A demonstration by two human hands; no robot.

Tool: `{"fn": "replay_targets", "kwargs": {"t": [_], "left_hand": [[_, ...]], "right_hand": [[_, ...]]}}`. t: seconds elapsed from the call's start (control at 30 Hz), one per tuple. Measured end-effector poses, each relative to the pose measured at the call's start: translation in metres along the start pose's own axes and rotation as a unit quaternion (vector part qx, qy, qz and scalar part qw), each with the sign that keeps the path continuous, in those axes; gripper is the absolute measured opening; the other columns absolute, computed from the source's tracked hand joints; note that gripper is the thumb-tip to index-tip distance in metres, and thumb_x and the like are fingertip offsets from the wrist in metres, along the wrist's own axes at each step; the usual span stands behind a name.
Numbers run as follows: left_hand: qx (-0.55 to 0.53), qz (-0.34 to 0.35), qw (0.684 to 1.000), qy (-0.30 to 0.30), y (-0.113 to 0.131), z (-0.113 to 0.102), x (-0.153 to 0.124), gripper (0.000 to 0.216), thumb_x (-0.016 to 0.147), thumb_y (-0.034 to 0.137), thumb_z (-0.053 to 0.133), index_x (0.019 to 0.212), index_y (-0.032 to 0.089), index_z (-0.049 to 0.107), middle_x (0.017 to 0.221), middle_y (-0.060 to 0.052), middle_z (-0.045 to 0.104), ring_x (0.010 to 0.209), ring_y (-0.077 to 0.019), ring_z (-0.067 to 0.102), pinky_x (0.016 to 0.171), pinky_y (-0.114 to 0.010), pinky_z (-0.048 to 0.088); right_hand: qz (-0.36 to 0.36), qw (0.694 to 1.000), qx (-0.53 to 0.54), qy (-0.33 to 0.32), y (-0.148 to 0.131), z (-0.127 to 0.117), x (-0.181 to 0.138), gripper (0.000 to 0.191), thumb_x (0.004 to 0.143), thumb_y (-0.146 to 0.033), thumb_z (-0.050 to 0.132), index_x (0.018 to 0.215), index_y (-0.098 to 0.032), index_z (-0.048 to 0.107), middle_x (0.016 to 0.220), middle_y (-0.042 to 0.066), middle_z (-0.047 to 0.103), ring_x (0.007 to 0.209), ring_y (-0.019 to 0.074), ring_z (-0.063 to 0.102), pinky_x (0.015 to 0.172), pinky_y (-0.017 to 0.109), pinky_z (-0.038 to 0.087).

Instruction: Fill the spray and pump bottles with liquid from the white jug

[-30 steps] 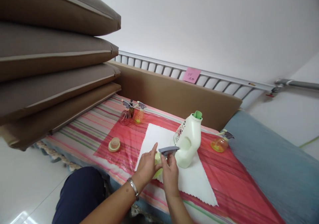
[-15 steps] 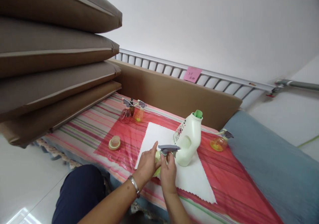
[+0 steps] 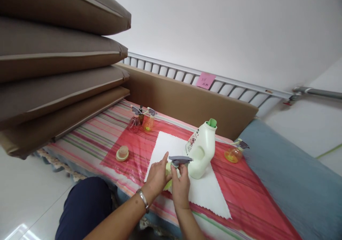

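Observation:
My left hand [image 3: 157,176] is wrapped around a yellow-green spray bottle [image 3: 168,168], most of which my fingers hide. At its neck, my right hand [image 3: 181,186] grips the grey trigger sprayer head [image 3: 179,160] between thumb and fingers. The bottle is over a white cloth [image 3: 167,144]. Just beyond my right hand stands a large pale green detergent jug [image 3: 204,151] with a handle and a green spout. To the left, a small round cap [image 3: 123,152] sits on the red sheet [image 3: 112,158].
Two spray bottles, one pink [image 3: 134,121] and one yellow [image 3: 150,120], stand at the back left beside a dark bottle [image 3: 141,115]. Another yellow spray bottle [image 3: 234,152] is at the right. Brown cushions [image 3: 64,62] are stacked at the left; a brown board [image 3: 181,97] lines the back.
Both hands stay on the spray bottle and its sprayer head, with only a slight shift of the right hand's fingers. The view has moved very little.

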State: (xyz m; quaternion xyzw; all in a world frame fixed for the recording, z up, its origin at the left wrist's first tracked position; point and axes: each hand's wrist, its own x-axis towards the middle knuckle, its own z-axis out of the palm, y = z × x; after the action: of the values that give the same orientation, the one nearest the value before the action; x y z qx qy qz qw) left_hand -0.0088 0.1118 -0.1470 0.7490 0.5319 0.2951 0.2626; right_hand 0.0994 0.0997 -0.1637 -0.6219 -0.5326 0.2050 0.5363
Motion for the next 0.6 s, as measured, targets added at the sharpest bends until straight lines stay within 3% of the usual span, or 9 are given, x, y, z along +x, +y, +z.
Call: {"fn": "replay_targets", "kwargs": {"t": [0.17,0.23,0.33,0.43,0.53,0.6], "left_hand": [[-0.005,-0.001,1.000,0.006,-0.001,0.000,0.001,0.075,0.081,0.024,0.058,0.144,0.017,0.017,0.124,-0.011,0.060,0.113,-0.0232,0.056,0.095,-0.034,0.041],[-0.008,-0.003,1.000,0.011,-0.002,0.001,0.001,0.077,0.080,0.029,0.061,0.143,0.020,0.018,0.124,-0.010,0.061,0.112,-0.0238,0.057,0.095,-0.034,0.041],[-0.005,-0.002,1.000,0.016,-0.003,0.004,0.002,0.085,0.075,0.034,0.069,0.143,0.021,0.019,0.123,-0.010,0.061,0.111,-0.0250,0.057,0.095,-0.035,0.041],[0.006,-0.002,1.000,0.017,-0.003,0.006,0.002,0.089,0.073,0.035,0.072,0.143,0.021,0.019,0.122,-0.010,0.061,0.111,-0.0257,0.057,0.094,-0.036,0.041],[0.014,0.000,1.000,0.017,-0.003,0.007,0.002,0.088,0.073,0.035,0.071,0.143,0.020,0.018,0.120,-0.011,0.062,0.111,-0.0258,0.058,0.094,-0.036,0.042],[0.020,0.001,1.000,0.020,-0.002,0.007,0.001,0.086,0.075,0.035,0.070,0.143,0.019,0.019,0.119,-0.012,0.063,0.110,-0.0263,0.058,0.093,-0.036,0.043]], "right_hand": [[-0.038,0.998,-0.044,-0.014,-0.005,-0.022,-0.013,0.042,0.083,-0.043,0.052,0.116,-0.017,0.052,0.121,0.014,0.058,0.114,0.0286,0.051,0.098,0.046,0.038],[-0.121,0.988,-0.094,0.005,-0.013,-0.039,-0.012,0.036,0.085,-0.039,0.052,0.115,-0.019,0.054,0.116,0.012,0.060,0.111,0.0268,0.053,0.098,0.045,0.039],[-0.284,0.942,-0.175,0.019,-0.037,-0.062,0.006,0.031,0.087,-0.032,0.052,0.116,-0.021,0.053,0.116,0.011,0.060,0.111,0.0254,0.052,0.098,0.045,0.039],[-0.335,0.898,-0.269,-0.098,-0.067,-0.073,0.033,0.040,0.083,-0.025,0.056,0.122,-0.021,0.048,0.122,0.011,0.057,0.115,0.0259,0.050,0.098,0.045,0.039],[-0.279,0.835,-0.387,-0.274,-0.092,-0.069,0.056,0.056,0.076,-0.016,0.059,0.130,-0.022,0.042,0.120,0.009,0.060,0.111,0.0248,0.053,0.095,0.041,0.040],[-0.250,0.792,-0.437,-0.345,-0.102,-0.061,0.064,0.064,0.072,-0.011,0.059,0.132,-0.022,0.041,0.113,0.009,0.064,0.103,0.0245,0.058,0.088,0.037,0.043]]}}
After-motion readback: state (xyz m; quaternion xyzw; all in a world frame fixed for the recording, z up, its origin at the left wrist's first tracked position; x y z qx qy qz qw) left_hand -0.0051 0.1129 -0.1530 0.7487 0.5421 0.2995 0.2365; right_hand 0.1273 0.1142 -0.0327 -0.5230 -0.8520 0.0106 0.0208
